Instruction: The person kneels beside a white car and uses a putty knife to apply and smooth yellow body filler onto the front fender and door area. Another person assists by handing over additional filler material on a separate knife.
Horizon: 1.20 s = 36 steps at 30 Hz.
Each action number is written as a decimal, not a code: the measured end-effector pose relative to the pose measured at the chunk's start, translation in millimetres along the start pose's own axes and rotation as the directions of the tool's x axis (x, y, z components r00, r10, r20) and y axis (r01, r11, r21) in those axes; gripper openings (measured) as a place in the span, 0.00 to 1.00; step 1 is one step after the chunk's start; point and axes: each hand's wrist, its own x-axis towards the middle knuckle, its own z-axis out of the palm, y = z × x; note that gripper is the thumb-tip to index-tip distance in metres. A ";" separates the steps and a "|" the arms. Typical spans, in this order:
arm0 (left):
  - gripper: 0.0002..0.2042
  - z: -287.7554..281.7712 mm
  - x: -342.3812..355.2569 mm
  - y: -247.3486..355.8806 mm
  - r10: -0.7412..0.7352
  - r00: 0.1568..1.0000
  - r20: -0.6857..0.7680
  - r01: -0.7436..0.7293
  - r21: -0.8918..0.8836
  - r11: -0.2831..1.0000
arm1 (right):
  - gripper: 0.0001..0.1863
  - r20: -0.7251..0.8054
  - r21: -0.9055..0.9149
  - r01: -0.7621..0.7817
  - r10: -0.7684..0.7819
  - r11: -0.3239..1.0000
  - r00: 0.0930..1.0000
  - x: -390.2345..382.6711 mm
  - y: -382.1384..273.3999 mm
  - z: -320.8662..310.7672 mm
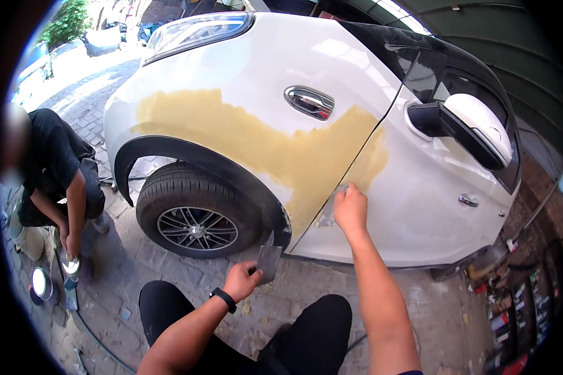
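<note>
My left hand (243, 280) grips a flat dark-grey rectangular scraper (269, 264) held low, below the front wheel arch (201, 155). My right hand (350, 209) is closed on a thin grey scraper (339, 192), mostly hidden by my fingers, at the seam between the front fender and door of a white car (300, 47). Yellow filler (219, 128) covers a broad irregular band on the fender and reaches across the seam onto the door (413, 200). A chrome side trim (308, 102) sits above the band.
At my left a co-worker (50, 156) crouches with hands at a tin (71, 265), beside another open tin (42, 282) and a hose (97, 340). The wheel (200, 231) stands on paving (131, 281). The side mirror (481, 125) juts out at right. Assorted items (507, 319) lie at the lower right.
</note>
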 end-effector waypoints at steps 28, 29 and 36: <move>0.09 -2.8 0.8 4.7 -0.026 0.999 0.035 0.025 0.015 1.000 | 0.13 -0.019 -0.014 0.053 -0.054 0.998 0.998 -60.0 33.4 57.5; 0.09 -0.9 0.7 3.5 -0.021 0.999 0.029 0.020 0.026 0.999 | 0.13 0.005 -0.063 0.080 -0.080 0.995 0.997 -71.7 43.7 70.2; 0.08 -0.4 -5.4 -12.9 0.027 1.000 -0.001 -0.027 -0.011 1.000 | 0.12 -0.026 -0.022 0.113 -0.114 0.993 0.993 -79.9 41.8 79.1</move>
